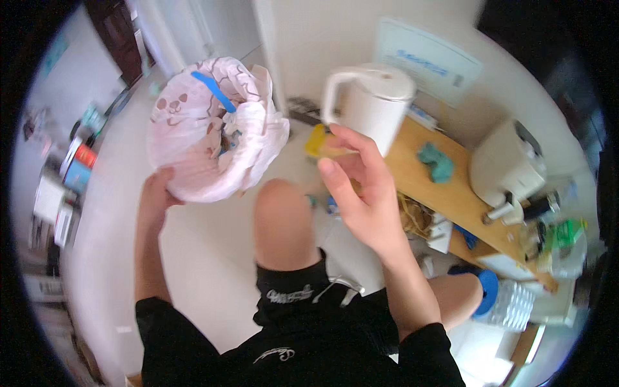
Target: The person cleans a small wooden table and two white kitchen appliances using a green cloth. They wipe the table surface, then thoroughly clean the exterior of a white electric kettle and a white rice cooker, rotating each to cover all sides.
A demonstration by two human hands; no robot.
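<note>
My left hand (pixel 163 186) grips the lower left rim of a trash bin lined with a pale pink plastic bag (pixel 174 140) that has a printed animal face. A flat blue strip (pixel 213 91) lies across the opening, and crumpled waste (pixel 231 130) shows inside. My right hand (pixel 362 193) is raised with thumb and fingers apart, holding nothing. Just beyond its fingers stands a white lidded pitcher (pixel 375 106) with its handle to the left; whether they touch is unclear. The fingers of my left hand under the bin are hidden.
To the right is a wooden shelf unit (pixel 430 164) bearing a crumpled green cloth (pixel 436 162), a cream appliance (pixel 503 164) and a clear bag (pixel 563 251). A blue round object (pixel 486 292) sits by my knee. Boxes (pixel 80 164) line the left wall.
</note>
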